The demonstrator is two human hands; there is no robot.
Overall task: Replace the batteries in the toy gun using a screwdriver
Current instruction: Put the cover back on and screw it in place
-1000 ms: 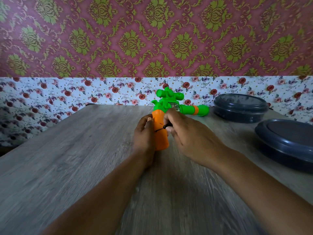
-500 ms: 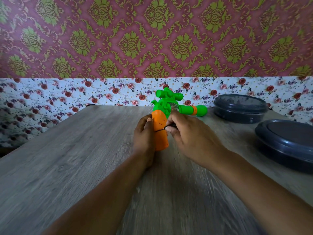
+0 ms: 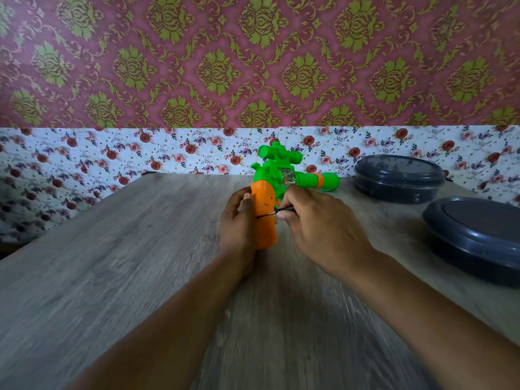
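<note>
One toy gun [image 3: 277, 181] stands on the wooden table [image 3: 112, 263], its orange grip inside the curled fingers of the left hand [image 3: 237, 218]. The right hand [image 3: 315, 223] pinches one thin screwdriver [image 3: 274, 213], whose tip touches the grip just beside the left fingertips. Two dark lidded containers [image 3: 399, 178] [image 3: 475, 235] sit well right of the right hand.

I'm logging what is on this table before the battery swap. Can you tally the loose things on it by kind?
Toy gun, green and orange, gripped by the left hand: 1
Screwdriver, pinched by the right hand: 1
Dark lidded containers: 2
Total: 4
</note>
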